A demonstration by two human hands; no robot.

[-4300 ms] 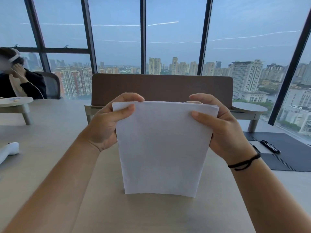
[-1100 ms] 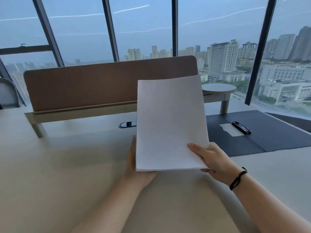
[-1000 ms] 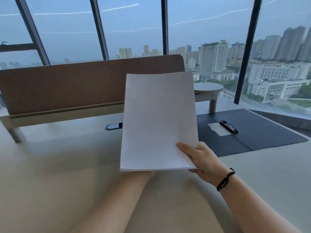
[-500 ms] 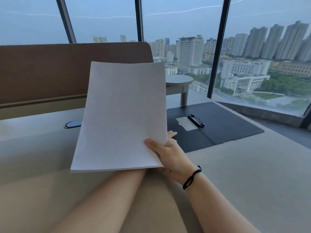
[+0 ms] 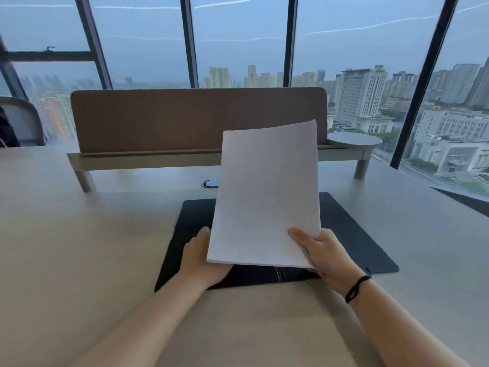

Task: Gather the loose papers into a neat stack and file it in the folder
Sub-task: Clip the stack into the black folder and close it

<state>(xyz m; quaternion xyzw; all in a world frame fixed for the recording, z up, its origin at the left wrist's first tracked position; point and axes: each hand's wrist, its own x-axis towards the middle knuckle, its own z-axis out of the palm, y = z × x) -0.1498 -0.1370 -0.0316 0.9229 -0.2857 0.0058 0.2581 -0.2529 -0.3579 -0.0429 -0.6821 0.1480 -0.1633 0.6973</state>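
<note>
Papers [image 5: 266, 197] squared up, tilted above open folder [image 5: 354, 234], clear of it. Left hand [image 5: 201, 258] supports bottom-left corner, right hand [image 5: 321, 254] pinches bottom-right. Tip imo: lower flat onto folder's right half, keep both corners pinched so sheets don't fan.

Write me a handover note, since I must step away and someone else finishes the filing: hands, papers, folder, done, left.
Left hand: grip on the paper stack at its lower left corner.
Right hand: grip on its lower right corner, thumb on top.
Stack: squared, held tilted up above the open dark folder lying flat on the table.
Done: papers gathered and aligned.
Left: lay the stack in the folder, close it.
</note>
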